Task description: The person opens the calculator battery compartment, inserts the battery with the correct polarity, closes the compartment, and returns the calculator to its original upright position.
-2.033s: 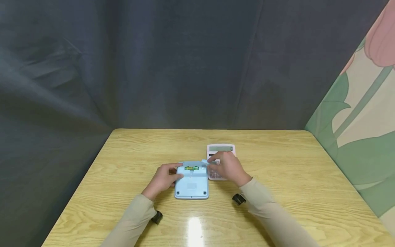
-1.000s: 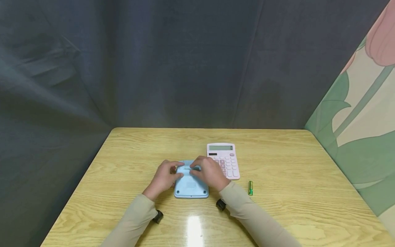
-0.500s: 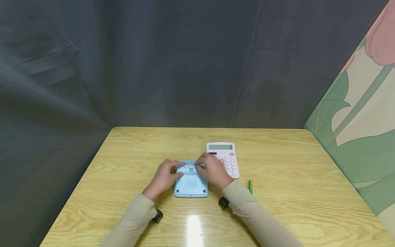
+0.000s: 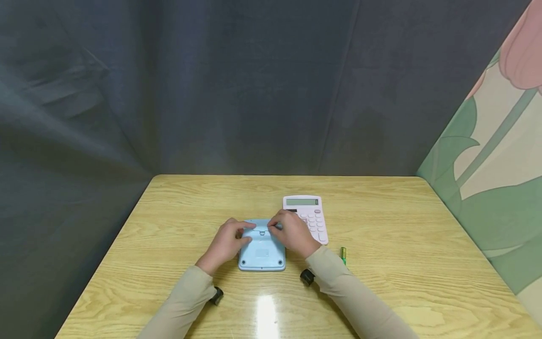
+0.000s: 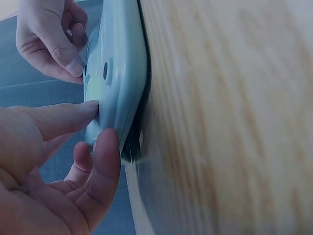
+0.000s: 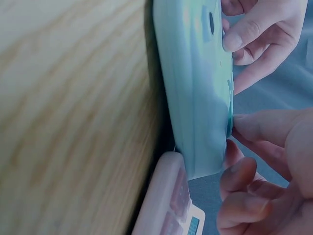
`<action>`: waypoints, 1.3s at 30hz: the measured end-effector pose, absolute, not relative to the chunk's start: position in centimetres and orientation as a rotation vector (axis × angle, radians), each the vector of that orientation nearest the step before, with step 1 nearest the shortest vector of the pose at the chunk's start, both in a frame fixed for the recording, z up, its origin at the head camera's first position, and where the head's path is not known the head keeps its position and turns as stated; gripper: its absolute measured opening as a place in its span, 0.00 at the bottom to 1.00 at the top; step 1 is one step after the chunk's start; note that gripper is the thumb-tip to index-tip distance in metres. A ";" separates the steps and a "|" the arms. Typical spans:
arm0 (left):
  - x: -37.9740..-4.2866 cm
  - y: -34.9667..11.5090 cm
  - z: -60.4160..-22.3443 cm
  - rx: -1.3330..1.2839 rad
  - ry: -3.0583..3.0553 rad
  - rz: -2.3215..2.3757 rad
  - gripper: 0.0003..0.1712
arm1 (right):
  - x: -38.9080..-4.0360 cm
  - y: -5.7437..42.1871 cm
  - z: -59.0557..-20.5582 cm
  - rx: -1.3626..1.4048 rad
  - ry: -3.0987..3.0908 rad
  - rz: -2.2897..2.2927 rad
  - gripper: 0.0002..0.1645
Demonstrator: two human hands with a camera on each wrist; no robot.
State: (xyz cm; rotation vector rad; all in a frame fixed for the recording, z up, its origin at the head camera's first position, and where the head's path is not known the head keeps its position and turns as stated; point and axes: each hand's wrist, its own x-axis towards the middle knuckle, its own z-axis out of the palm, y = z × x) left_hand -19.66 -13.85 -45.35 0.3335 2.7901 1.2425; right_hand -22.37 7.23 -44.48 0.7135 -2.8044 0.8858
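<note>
A light blue calculator (image 4: pixel 262 256) lies face down on the wooden table. My left hand (image 4: pixel 224 242) grips its left edge, with the thumb and a finger on the back and other fingers at the side. Across the upper back sits the small blue battery cover (image 4: pixel 259 227), over the battery slot. My right hand (image 4: pixel 294 235) pinches at this cover's right end with thumb and forefinger. In the right wrist view, the thumb touches the slightly raised cover edge (image 6: pixel 230 117). Whether the cover is fully seated, I cannot tell.
A pink calculator (image 4: pixel 320 226) lies face up just right of the blue one, partly behind my right hand. A green and gold battery (image 4: pixel 343 254) lies on the wooden table (image 4: pixel 394 226), partly hidden by my right sleeve. A dark curtain (image 4: pixel 254 94) hangs behind.
My right hand has brought the battery cover from the right over the slot, where a battery showed before. It then shifted to the cover's right end. My left hand has stayed put.
</note>
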 end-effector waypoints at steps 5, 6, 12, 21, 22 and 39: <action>-19.7 -13.8 -45.4 0.333 2.790 1.237 0.18 | -22.5 7.2 -44.6 0.706 -2.809 0.899 0.03; -19.7 -13.8 -45.3 0.332 2.790 1.237 0.18 | -22.5 7.2 -44.7 0.703 -2.811 0.900 0.03; -19.7 -13.8 -45.2 0.328 2.800 1.229 0.17 | -22.4 7.1 -44.5 0.679 -2.827 0.900 0.04; -19.8 -13.8 -45.4 0.326 2.801 1.229 0.18 | -22.4 7.0 -44.5 0.647 -2.858 0.913 0.02; -19.8 -13.8 -45.5 0.325 2.802 1.229 0.18 | -22.4 7.0 -44.6 0.640 -2.866 0.922 0.02; -19.8 -13.8 -45.5 0.328 2.792 1.225 0.18 | -23.8 7.8 -44.6 0.684 -2.889 1.389 0.05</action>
